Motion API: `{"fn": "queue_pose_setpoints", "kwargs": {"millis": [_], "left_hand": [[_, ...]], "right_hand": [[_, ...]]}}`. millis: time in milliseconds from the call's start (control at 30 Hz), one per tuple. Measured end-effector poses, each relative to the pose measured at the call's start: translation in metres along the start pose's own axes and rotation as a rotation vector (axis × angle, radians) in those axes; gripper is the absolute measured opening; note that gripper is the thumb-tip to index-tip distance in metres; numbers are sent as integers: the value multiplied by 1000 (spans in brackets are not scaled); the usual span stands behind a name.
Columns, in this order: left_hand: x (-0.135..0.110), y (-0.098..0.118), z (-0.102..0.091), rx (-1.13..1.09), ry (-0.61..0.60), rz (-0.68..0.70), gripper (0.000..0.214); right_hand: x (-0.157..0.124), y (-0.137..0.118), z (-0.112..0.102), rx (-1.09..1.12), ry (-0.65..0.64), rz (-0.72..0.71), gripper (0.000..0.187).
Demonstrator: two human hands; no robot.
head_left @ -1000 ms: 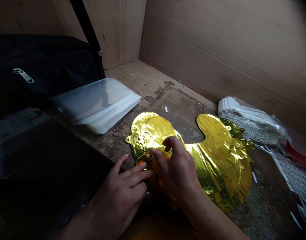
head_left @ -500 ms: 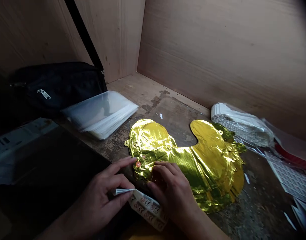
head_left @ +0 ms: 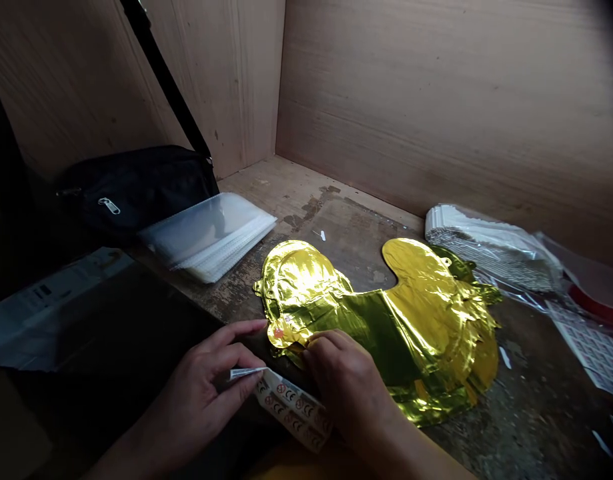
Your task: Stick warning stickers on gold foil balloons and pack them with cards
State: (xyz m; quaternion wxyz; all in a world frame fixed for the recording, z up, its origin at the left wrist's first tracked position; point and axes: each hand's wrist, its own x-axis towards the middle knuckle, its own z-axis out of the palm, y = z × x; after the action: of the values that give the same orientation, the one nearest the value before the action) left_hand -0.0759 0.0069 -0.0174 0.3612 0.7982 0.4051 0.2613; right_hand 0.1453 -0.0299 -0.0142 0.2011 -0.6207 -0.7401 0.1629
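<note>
head cam | left hand (head_left: 199, 385): fingers pinched on the sticker strip (head_left: 293, 410), prob steadying its fold | right hand (head_left: 351, 373): fingers curled over the foil (head_left: 366, 323), can't tell if gripping | foil's on the table (head_left: 359, 223), handy for both

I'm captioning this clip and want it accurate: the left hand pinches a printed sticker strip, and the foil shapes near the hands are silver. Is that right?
Not quite: the foil shapes are gold, as the head view shows. The left hand does pinch a printed sticker strip.
</note>
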Motion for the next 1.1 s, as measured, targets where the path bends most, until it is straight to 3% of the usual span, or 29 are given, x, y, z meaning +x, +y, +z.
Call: {"fn": "queue_pose_setpoints", "kwargs": {"millis": [133, 267, 433, 567, 767, 933, 1100], "left_hand": [[-1, 1, 1, 11, 0, 8, 13], [3, 5, 3, 14, -31, 24, 13], [12, 12, 4, 18, -75, 41, 15], [14, 13, 4, 45, -66, 56, 16], [8, 16, 2, 133, -69, 90, 15], [10, 29, -1, 281, -188, 243, 13], [27, 29, 3, 328, -316, 365, 10]], "right_hand": [[11, 11, -4, 317, 55, 346, 18], [20, 23, -7, 526, 32, 484, 21], [32, 27, -19, 501, -86, 392, 2], [36, 23, -22, 404, -135, 329, 14], [26, 20, -11, 376, -3, 394, 10], [26, 26, -9, 388, -10, 363, 20], [36, 27, -11, 466, -158, 258, 13]]}}
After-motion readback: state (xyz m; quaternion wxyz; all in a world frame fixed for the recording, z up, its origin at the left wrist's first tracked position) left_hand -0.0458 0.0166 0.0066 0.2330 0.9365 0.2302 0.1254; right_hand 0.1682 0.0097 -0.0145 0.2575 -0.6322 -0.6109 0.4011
